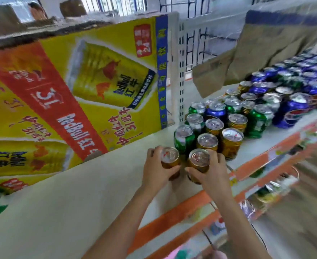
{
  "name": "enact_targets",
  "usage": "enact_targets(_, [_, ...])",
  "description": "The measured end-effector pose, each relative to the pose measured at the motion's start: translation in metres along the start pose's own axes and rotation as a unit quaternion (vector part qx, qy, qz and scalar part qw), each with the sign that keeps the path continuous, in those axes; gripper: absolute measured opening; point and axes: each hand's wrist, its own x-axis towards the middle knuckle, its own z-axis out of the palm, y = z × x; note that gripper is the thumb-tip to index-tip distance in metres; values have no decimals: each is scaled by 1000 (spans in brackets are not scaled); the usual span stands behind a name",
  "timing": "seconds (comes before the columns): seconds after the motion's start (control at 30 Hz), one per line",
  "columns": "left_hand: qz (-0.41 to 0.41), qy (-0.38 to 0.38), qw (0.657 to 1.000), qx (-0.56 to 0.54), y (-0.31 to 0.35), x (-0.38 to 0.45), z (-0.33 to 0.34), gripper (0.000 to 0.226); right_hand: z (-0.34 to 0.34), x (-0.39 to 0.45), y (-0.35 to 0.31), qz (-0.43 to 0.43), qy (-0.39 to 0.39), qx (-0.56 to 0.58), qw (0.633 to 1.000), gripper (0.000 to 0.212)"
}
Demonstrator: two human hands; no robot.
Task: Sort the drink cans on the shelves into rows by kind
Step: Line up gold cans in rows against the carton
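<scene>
Gripping one short gold metal drink can apiece, the two hands work at the front edge of the pale shelf (90, 193). The left hand (156, 168) curls round the left gold can (169, 159); the right hand (212, 173) wraps the right gold can (198, 161). Both cans stand upright, just beside each other, probably being lined up as the start of a gold row. Just behind them stand more gold cans (208, 142) in a loose file, with a green can (183, 138) at their left. Farther along toward the shelf's right end, green and blue cans (295, 109) remain mixed, so most sorting looks undone. A large yellow-and-red printed carton (75, 81) fills the shelf's left side at the back.
</scene>
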Motion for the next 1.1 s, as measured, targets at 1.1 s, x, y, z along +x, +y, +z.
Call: enact_targets(1.1, [-290, 297, 901, 125, -181, -213, -233, 38, 198, -126, -200, -402, -391, -12, 828, 33])
